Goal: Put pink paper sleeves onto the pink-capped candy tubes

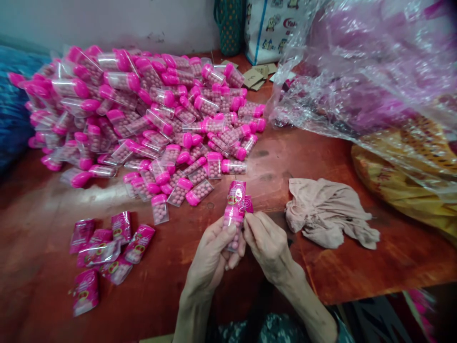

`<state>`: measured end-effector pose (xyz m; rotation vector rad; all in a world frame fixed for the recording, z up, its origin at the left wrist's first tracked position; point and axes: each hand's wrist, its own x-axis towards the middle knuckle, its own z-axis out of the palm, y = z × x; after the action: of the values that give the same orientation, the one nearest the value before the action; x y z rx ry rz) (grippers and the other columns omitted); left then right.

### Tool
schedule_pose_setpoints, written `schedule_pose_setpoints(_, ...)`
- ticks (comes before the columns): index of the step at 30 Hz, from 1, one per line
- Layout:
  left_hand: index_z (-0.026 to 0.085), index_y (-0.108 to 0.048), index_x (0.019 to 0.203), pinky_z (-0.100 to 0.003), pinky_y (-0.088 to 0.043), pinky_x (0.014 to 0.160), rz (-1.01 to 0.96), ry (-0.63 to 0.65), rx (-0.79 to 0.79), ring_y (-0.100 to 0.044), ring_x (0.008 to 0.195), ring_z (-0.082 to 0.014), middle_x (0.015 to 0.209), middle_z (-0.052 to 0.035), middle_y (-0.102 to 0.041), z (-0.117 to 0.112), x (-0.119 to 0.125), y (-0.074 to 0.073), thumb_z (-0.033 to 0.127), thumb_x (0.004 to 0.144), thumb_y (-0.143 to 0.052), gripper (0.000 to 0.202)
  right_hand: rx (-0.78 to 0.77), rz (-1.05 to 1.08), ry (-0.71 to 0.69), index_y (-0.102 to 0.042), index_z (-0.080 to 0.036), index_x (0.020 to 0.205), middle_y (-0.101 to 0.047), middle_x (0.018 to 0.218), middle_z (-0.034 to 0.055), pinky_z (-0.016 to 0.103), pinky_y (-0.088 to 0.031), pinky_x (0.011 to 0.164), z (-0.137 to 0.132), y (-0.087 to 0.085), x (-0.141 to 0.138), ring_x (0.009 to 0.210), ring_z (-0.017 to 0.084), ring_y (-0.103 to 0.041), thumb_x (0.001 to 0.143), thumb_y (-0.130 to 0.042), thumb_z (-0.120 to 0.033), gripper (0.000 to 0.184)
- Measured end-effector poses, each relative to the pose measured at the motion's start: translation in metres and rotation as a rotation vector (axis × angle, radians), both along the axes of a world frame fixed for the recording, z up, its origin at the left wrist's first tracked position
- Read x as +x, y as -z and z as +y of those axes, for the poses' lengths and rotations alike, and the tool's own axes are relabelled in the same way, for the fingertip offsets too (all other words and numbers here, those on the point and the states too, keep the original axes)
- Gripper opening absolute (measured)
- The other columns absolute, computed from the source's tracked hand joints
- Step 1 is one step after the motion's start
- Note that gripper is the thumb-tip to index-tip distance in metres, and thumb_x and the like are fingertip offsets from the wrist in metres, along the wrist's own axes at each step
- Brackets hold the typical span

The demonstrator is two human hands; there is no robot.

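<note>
Near the table's front edge, my left hand [212,250] is closed around a clear candy container [233,233] with pink balls inside and a pink cap. A shiny pink printed sleeve [236,193] stands at the container's cap end; how far it covers the cap is hard to tell. My right hand [266,240] is closed in a pinch beside the cap, at the corner of a pink printed piece [249,204]. Its fingertips partly hide that piece. Beyond my hands lies a big heap of similar pink-capped containers [160,119].
Several pink-sleeved containers [85,290] lie at left. To the right are a crumpled beige cloth [326,209], a yellow bag [400,190] and a clear plastic bag [342,85] with pink contents. Cardboard pieces [254,78] and a white printed bag [266,33] are at the back.
</note>
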<state>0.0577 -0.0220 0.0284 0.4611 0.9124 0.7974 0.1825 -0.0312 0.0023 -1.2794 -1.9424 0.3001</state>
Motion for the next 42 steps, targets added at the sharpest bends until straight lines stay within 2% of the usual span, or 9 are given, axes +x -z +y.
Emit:
schedule_pose_setpoints(12,0.015,-0.044,0.074,-0.015,-0.019,0.032,0.079,-0.060,0.029,-0.030,0.033,-0.0022,0.051,0.0044,-0.047,-0.001,0.002,-0.001,0.023,0.084,-0.045,0.013,0.058,-0.003,0.015,-0.053,-0.014,0.075,-0.051,0.066,0.0057,0.028,-0.047,0.061,-0.002,0.012,-0.003,0.070,0.017,-0.051,0.085,-0.039,-0.004,0.020)
schedule_pose_setpoints(17,0.017,-0.042,0.075,-0.015,-0.017,0.033,0.132,-0.173,0.052,-0.028,0.035,-0.0024,0.050,0.0055,-0.046,0.002,-0.002,-0.003,0.025,0.082,-0.048,0.012,0.009,0.108,-0.022,-0.057,-0.010,0.091,-0.058,0.073,0.0086,0.029,-0.050,0.064,-0.007,0.008,-0.014,0.071,0.017,-0.057,0.085,-0.043,-0.008,0.015)
schedule_pose_setpoints(22,0.016,-0.046,0.086,-0.015,-0.017,0.034,0.133,-0.086,0.090,-0.027,0.033,-0.0020,0.050,0.0050,-0.048,0.000,0.002,-0.005,0.026,0.082,-0.048,0.011,-0.048,0.326,0.160,-0.058,-0.013,0.102,-0.063,0.081,0.0078,0.028,-0.052,0.067,-0.003,-0.005,-0.012,0.076,0.016,-0.061,0.083,-0.048,-0.006,0.022)
schedule_pose_setpoints(24,0.016,-0.047,0.088,-0.015,-0.017,0.034,0.128,-0.053,0.092,-0.028,0.034,-0.0020,0.050,0.0048,-0.049,-0.001,0.004,-0.005,0.027,0.082,-0.048,0.013,0.011,0.305,0.194,-0.058,-0.014,0.104,-0.065,0.083,0.0083,0.029,-0.052,0.068,0.000,-0.007,-0.009,0.077,0.017,-0.061,0.082,-0.050,-0.005,0.026)
schedule_pose_setpoints(28,0.017,-0.046,0.086,-0.014,-0.017,0.034,0.103,-0.043,0.082,-0.026,0.034,-0.0018,0.049,0.0054,-0.048,-0.001,0.004,-0.003,0.028,0.082,-0.049,0.012,0.136,0.159,0.155,-0.055,-0.011,0.109,-0.065,0.082,0.0102,0.031,-0.052,0.071,0.002,-0.001,-0.004,0.081,0.019,-0.061,0.081,-0.049,-0.003,0.029)
schedule_pose_setpoints(33,0.018,-0.044,0.081,-0.014,-0.016,0.032,-0.011,-0.054,0.017,-0.019,0.031,-0.0010,0.051,0.0055,-0.048,-0.002,0.009,-0.003,0.027,0.085,-0.042,0.011,0.178,0.071,0.177,-0.054,-0.011,0.100,-0.061,0.074,0.0087,0.037,-0.048,0.076,0.007,0.003,-0.004,0.078,0.020,-0.057,0.082,-0.047,-0.003,0.020)
schedule_pose_setpoints(35,0.017,-0.043,0.078,-0.014,-0.016,0.031,-0.049,-0.066,-0.016,-0.018,0.031,-0.0010,0.050,0.0054,-0.047,-0.002,0.013,-0.004,0.028,0.087,-0.039,0.014,0.124,0.038,0.191,-0.054,-0.011,0.092,-0.058,0.070,0.0078,0.038,-0.046,0.075,0.010,0.003,-0.005,0.074,0.019,-0.055,0.084,-0.044,-0.005,0.014)
schedule_pose_setpoints(38,0.017,-0.042,0.075,-0.014,-0.016,0.031,-0.083,-0.077,-0.069,-0.018,0.031,-0.0009,0.049,0.0057,-0.045,-0.001,0.017,-0.007,0.030,0.087,-0.038,0.018,0.014,0.008,0.190,-0.054,-0.013,0.082,-0.055,0.067,0.0062,0.033,-0.045,0.065,0.013,0.004,-0.005,0.068,0.018,-0.051,0.086,-0.042,-0.011,0.013)
schedule_pose_setpoints(42,0.017,-0.043,0.075,-0.013,-0.016,0.031,-0.097,-0.070,-0.099,-0.017,0.031,-0.0006,0.048,0.0062,-0.044,0.000,0.018,-0.008,0.031,0.087,-0.039,0.019,-0.085,0.173,0.236,-0.054,-0.016,0.079,-0.054,0.067,0.0040,0.028,-0.042,0.060,0.013,0.005,-0.006,0.065,0.016,-0.050,0.087,-0.040,-0.015,0.017)
